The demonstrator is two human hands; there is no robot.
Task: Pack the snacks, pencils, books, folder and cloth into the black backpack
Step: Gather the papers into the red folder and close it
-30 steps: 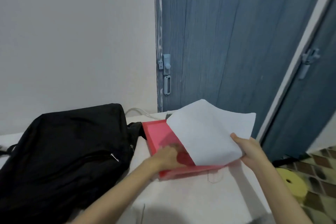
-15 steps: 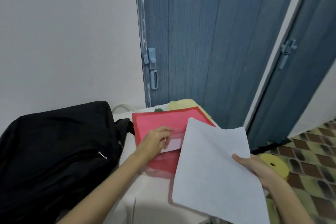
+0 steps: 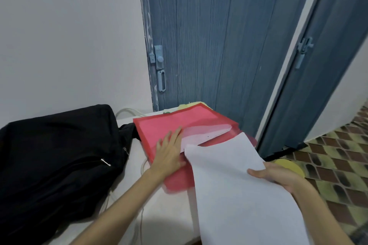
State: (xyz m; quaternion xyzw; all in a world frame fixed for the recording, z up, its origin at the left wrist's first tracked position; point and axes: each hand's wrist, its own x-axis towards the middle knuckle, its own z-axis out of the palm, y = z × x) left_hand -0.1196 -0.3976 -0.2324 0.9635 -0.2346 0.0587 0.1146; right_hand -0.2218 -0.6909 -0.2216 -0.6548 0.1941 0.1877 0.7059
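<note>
Red folder point(image 3: 171, 125) lies on the white surface point(image 3: 171, 211), just right of the black backpack point(image 3: 59, 157), with yellow cloth point(image 3: 196, 104) showing behind it. Left hand point(image 3: 169, 153) lies flat and spread on the folder, gripping nothing. Right hand point(image 3: 278, 177) pinches a white sheet of paper point(image 3: 235, 195) covering the folder's near corner. Blue doors point(image 3: 219, 36) stand behind.

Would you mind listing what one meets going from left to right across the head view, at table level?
black backpack → left hand pressing flat on the red folder → white paper sheet → right hand gripping the sheet's edge → patterned floor tiles
</note>
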